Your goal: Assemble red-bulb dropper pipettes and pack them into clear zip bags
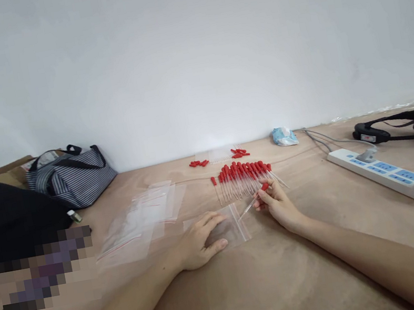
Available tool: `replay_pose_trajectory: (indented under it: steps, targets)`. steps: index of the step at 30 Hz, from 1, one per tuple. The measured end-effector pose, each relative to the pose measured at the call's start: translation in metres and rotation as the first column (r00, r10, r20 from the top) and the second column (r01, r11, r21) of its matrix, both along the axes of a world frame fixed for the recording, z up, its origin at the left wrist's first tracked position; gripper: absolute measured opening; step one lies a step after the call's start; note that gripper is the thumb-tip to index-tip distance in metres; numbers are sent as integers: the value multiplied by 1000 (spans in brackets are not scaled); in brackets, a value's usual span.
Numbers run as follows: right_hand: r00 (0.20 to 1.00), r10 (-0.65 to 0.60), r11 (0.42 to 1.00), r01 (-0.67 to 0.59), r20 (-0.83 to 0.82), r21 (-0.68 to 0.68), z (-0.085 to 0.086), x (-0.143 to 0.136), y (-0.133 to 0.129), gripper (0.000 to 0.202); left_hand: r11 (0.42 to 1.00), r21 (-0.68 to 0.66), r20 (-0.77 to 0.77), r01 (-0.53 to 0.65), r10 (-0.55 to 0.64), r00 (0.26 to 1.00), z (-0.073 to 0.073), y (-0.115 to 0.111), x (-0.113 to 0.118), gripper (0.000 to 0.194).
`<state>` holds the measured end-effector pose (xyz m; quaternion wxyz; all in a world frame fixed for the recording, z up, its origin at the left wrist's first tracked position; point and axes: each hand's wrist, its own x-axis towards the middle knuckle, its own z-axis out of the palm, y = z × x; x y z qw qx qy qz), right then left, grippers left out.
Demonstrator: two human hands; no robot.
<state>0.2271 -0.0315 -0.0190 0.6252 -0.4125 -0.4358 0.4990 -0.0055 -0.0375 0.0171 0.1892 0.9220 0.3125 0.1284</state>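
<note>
My right hand grips a glass dropper near its red rubber bulb. The thin tip points left and down, by the mouth of a clear zip bag; I cannot tell whether it is inside. On that bag rests my left hand, palm down, thumb apart from the fingers, covering the bag's left part. Just beyond both hands lies a row of droppers, red bulbs toward the wall, glass ends toward me.
Overlapping clear bags lie to the left. Loose red bulbs and glass tubes are near the wall. A power strip, black headset and blue-white packet sit right; a striped bag stands left.
</note>
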Motion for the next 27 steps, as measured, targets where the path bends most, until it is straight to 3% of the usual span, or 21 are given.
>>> replay_pose_trajectory:
  steps: [6, 9, 12, 14, 21, 27]
  targets:
    - [990, 135, 988, -138, -36, -71, -1, -5, -4, 49, 1000, 8, 52, 7, -8, 999, -2, 2, 8, 42]
    - [974, 181, 983, -175, 133, -56, -2, -1, -4, 42, 1000, 14, 68, -3, 2, 998, -4, 4, 13, 43]
    - [902, 245, 968, -247, 357, -39, -1, 5, -4, 32, 1000, 14, 76, -17, 16, 997, -5, 5, 15, 43]
    - [864, 288, 955, -290, 413, -60, 1, 7, -4, 29, 1000, 14, 78, -17, 16, 997, -6, 5, 15, 44]
    - [915, 393, 898, -361, 92, -251, 11, -10, -11, 36, 1000, 2, 105, 11, -12, 994, -9, 9, 18, 46]
    - [892, 448, 834, -441, -61, -331, 11, -13, -14, 34, 996, 29, 181, 85, -89, 979, -12, 10, 31, 42]
